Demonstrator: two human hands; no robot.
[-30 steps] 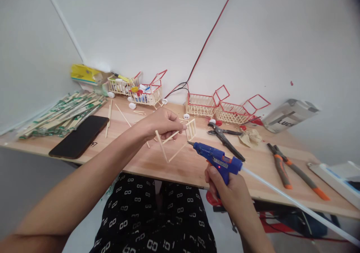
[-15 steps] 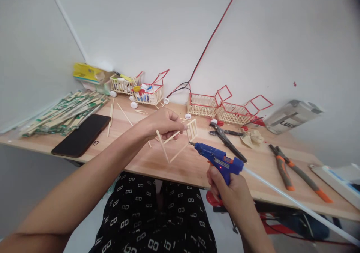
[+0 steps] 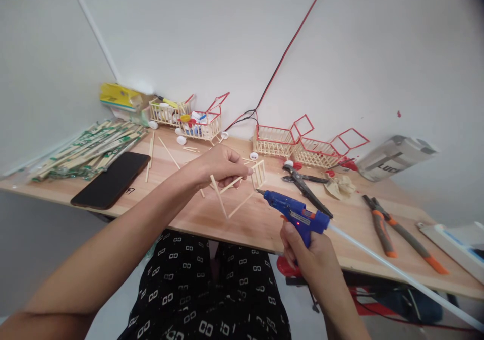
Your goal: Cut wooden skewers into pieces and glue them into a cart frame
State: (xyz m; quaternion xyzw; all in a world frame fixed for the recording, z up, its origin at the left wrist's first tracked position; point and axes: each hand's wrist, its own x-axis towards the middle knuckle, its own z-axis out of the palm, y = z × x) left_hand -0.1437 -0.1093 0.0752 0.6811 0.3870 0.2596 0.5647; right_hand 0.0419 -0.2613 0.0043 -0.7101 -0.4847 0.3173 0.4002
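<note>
My left hand (image 3: 221,164) is closed in a pinch on a small frame of thin wooden sticks (image 3: 242,186), held just above the wooden table (image 3: 212,219). My right hand (image 3: 308,254) grips the handle of a blue hot glue gun (image 3: 295,213). Its metal nozzle points left and sits right next to the lower right corner of the stick frame. A long white glue stick (image 3: 393,272) juts out of the gun's back toward the lower right.
A black phone (image 3: 111,178) and a pile of wrapped sticks (image 3: 86,148) lie at the left. Stick carts with red frames (image 3: 198,120) (image 3: 302,146) line the wall. Black cutters (image 3: 306,188) and orange-handled pliers (image 3: 393,229) lie at the right.
Both hands keep their hold. The glue gun's nozzle has stayed close to the stick frame, and the whole view has shifted slightly.
</note>
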